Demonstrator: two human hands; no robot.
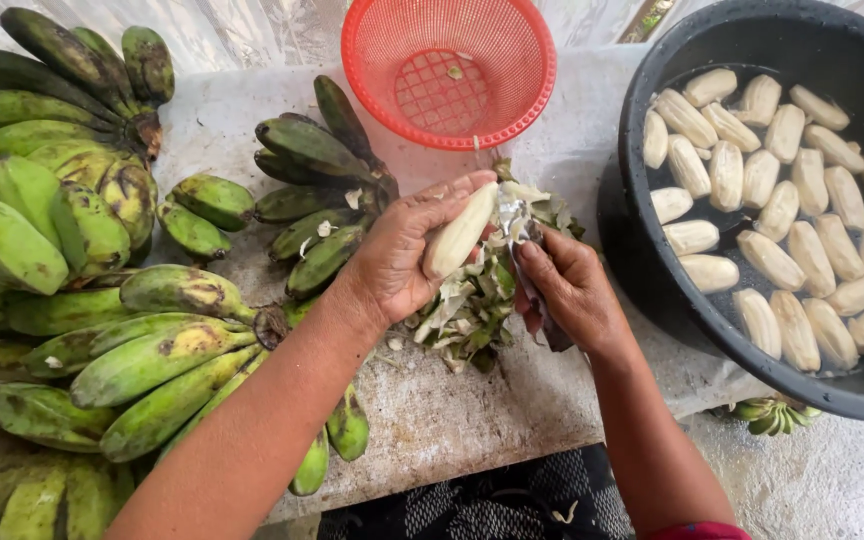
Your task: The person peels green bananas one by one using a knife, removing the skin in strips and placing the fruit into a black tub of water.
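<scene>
My left hand (397, 255) grips a peeled, pale banana (460, 232) and holds it tilted over a heap of green peel scraps (472, 305) on the concrete slab (472, 410). My right hand (567, 290) is closed around a small knife (524, 232), whose blade touches the upper end of the banana. A strip of peel hangs by the blade. The knife's handle is mostly hidden in my fist.
Bunches of green bananas (62, 260) cover the left of the slab, with a smaller bunch (317, 190) near my left hand. A red plastic basket (449, 68) sits at the back. A black tub (652, 140) of water with several peeled bananas (782, 210) stands on the right.
</scene>
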